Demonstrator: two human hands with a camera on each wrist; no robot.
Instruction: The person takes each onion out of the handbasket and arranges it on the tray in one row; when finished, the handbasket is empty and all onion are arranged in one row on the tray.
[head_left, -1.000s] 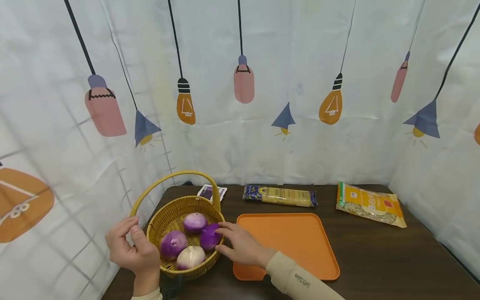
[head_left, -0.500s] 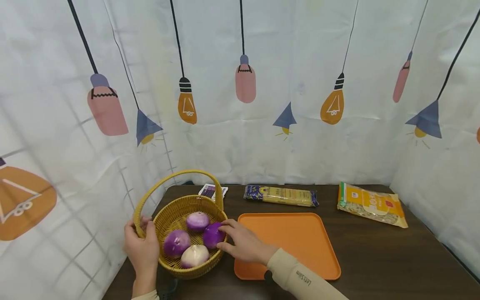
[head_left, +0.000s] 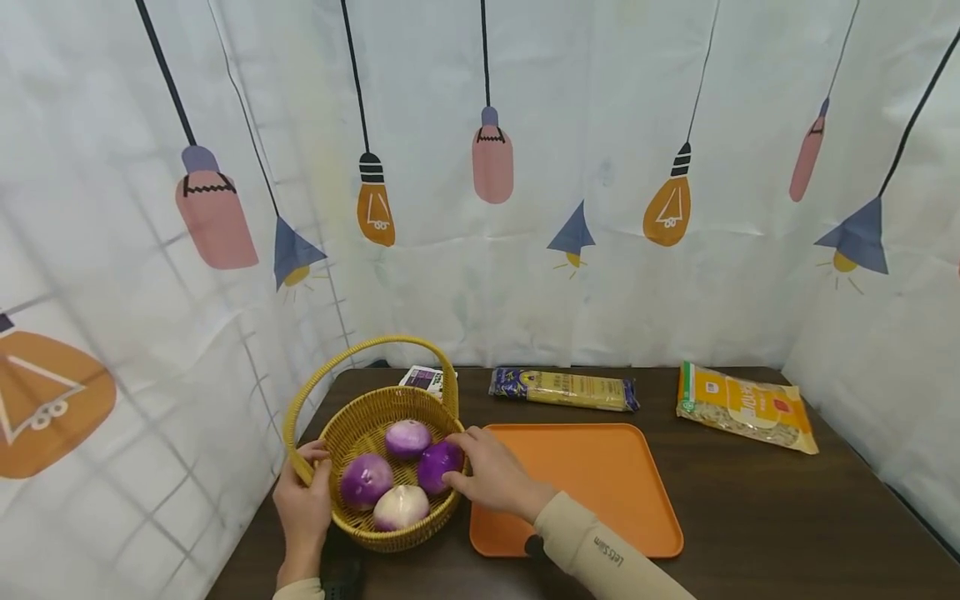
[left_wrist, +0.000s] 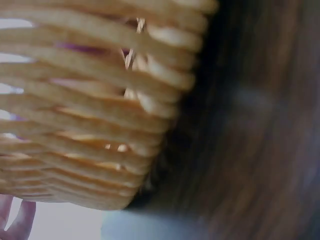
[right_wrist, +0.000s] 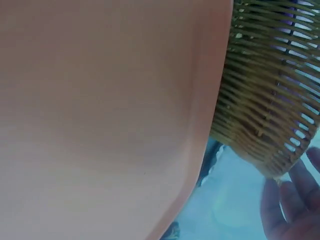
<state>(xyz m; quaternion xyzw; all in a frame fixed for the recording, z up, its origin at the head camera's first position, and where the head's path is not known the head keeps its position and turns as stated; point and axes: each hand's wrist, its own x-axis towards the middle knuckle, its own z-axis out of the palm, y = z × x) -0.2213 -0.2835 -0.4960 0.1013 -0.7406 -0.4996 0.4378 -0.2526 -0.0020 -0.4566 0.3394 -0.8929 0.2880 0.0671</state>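
Observation:
A yellow woven basket (head_left: 401, 540) with a tall arched handle stands at the left of the table. In it lie several purple onions (head_left: 366, 481), one with its white end up. My left hand (head_left: 303, 504) grips the basket's left side at the foot of the handle. Across from it, my right hand (head_left: 495, 475) holds the right rim, fingertips over the edge beside the darkest onion (head_left: 439, 467). Woven wall fills much of the left wrist view, with fingers (left_wrist: 22, 220) at the lower left corner. The right wrist view catches fingers (right_wrist: 295, 200) at the rim.
An orange tray (head_left: 585, 492) lies right of the basket, close beside it. Behind are a noodle packet (head_left: 566, 389) and a small white-and-purple packet (head_left: 424, 380). A yellow bag (head_left: 746, 408) sits at the back right. Printed curtains (head_left: 585, 308) enclose the table.
My left hand has come in from beside the basket and taken hold of its handle foot. Over the last half second the basket, onions and both hands have shifted slightly right, towards the tray.

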